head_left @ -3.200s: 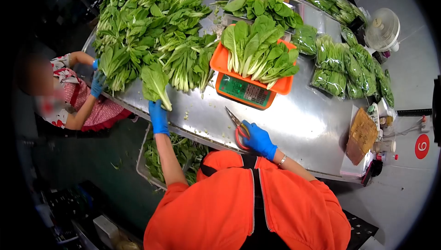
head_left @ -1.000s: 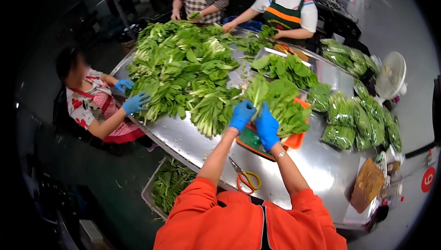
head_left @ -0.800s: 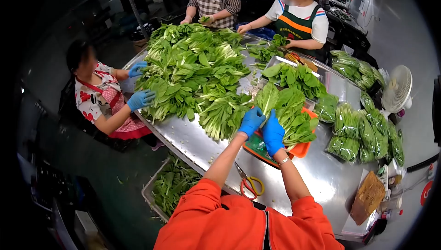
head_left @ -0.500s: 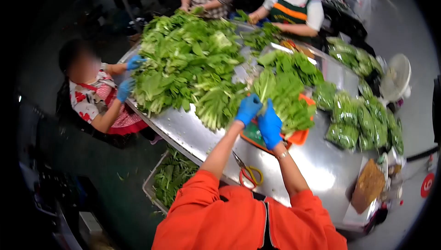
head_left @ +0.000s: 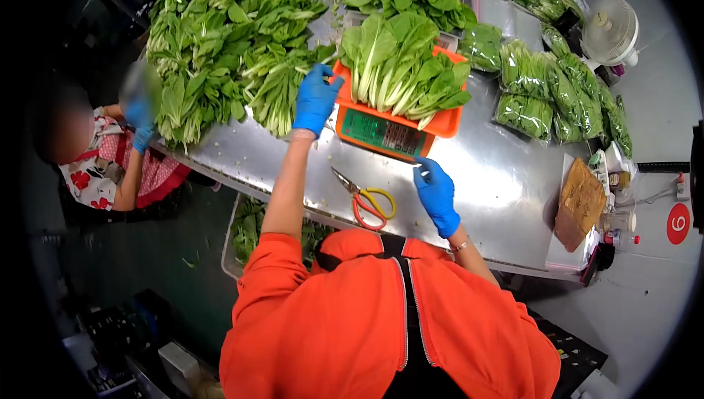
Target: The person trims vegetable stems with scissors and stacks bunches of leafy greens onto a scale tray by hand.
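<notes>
Greens [head_left: 400, 61] are lying heaped in an orange tray [head_left: 447, 127], their pale stems pointing toward the wearer and their leaves spreading over the far rim. Beneath them, a scale [head_left: 367, 129] is supporting the tray and showing its display and keypad at the near side. The left hand [head_left: 317, 102], blue-gloved, is hovering by the tray's left edge, its fingers parted and gently bending, gripping nothing visible; whether a fingertip is touching the rim, one cannot tell. The right hand [head_left: 438, 197], also gloved, is hanging just off the scale's near right corner, its fingers loosely curling and holding nothing that shows. Between the two hands and nearer the wearer, scissors [head_left: 367, 199] with red and yellow handles are lying on the metal table [head_left: 499, 201]. To the left, a large pile of greens [head_left: 227, 47] is covering the tabletop, and a co-worker's gloved hand [head_left: 143, 137] is reaching to its edge. On the right, bagged greens [head_left: 526, 114] are sitting stacked, with a white fan [head_left: 610, 31] standing beyond them.
</notes>
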Demonstrator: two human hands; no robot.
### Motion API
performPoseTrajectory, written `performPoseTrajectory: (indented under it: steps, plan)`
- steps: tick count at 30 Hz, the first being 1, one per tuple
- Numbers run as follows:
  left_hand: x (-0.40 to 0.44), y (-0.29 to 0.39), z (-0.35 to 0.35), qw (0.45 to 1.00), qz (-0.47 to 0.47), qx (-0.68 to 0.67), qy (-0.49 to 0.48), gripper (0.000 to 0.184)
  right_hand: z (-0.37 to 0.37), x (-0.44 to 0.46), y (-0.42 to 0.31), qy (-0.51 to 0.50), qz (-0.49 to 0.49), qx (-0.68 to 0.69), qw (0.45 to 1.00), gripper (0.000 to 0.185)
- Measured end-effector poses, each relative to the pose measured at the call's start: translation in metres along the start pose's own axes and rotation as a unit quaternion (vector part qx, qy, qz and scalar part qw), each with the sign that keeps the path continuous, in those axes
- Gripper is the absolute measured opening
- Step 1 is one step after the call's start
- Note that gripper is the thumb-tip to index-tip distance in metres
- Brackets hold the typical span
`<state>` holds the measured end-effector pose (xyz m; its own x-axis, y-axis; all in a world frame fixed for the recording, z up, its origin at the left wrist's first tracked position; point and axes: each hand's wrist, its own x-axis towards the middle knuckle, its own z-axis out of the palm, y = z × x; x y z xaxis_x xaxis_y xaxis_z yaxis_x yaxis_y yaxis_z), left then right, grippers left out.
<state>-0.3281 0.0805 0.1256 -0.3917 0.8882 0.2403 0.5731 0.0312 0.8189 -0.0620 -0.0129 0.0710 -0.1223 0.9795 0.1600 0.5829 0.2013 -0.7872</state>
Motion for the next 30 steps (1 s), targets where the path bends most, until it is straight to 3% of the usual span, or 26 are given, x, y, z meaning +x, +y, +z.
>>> performPoseTrajectory:
  steps: [3,5,10,13,19,23,30]
  plan:
    - [-0.005,-0.033,-0.011,0.998,0.021,0.012,0.058,0.025,-0.011,-0.025,0.020,-0.044,0.018,-0.040,0.998,0.022]
    - [-0.014,-0.049,-0.017,0.998,-0.009,0.001,0.056,0.024,-0.011,-0.034,0.014,-0.135,0.059,0.012,0.989,0.022]
    - [-0.038,-0.077,-0.034,0.994,-0.086,-0.034,0.055,0.024,0.027,-0.034,0.002,-0.240,-0.079,-0.042,0.967,0.038]
    - [-0.049,-0.093,-0.048,0.988,-0.124,-0.052,0.072,0.025,0.047,-0.034,-0.001,-0.299,-0.176,-0.148,0.926,0.050]
    - [-0.060,-0.128,-0.060,0.975,-0.192,-0.063,0.097,0.025,0.065,-0.037,-0.009,-0.311,-0.158,-0.205,0.914,0.054]
    - [-0.063,-0.134,-0.051,0.981,-0.156,-0.066,0.090,0.019,0.071,-0.035,-0.012,-0.315,-0.180,-0.217,0.906,0.058]
    - [-0.057,-0.124,-0.041,0.982,-0.154,-0.084,0.074,0.016,0.077,-0.018,-0.034,-0.335,-0.192,-0.109,0.916,0.059]
